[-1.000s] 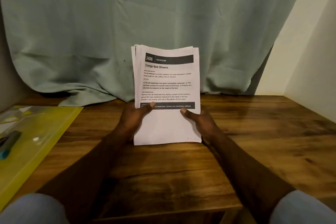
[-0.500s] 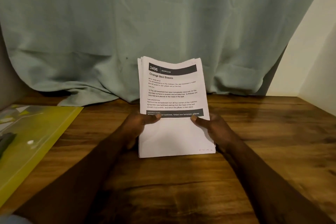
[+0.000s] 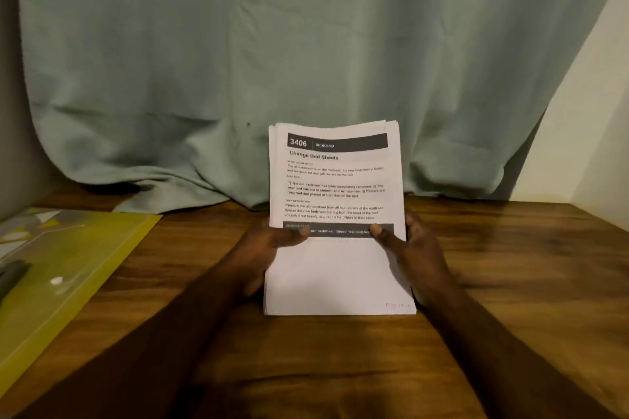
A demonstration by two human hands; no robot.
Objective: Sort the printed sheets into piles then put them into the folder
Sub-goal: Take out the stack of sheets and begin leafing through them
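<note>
A stack of printed sheets (image 3: 337, 269) stands tilted up over the wooden table, its top page headed "3406 Bedroom, Change Bed Sheets". My left hand (image 3: 262, 248) grips the stack's left edge, thumb on the front. My right hand (image 3: 418, 252) grips the right edge the same way. A yellow-green transparent folder (image 3: 78, 269) lies flat at the table's left side, apart from the stack.
A dark marker-like object (image 3: 12, 277) lies at the left edge on or in the folder. A pale green curtain (image 3: 238, 61) hangs behind the table and drapes onto its back edge. A cream wall (image 3: 595, 133) closes the right side. Bare wooden table (image 3: 510, 282) lies to the right.
The stack and both hands sit lower and further right in the view than a second ago. The grip on the sheets is the same.
</note>
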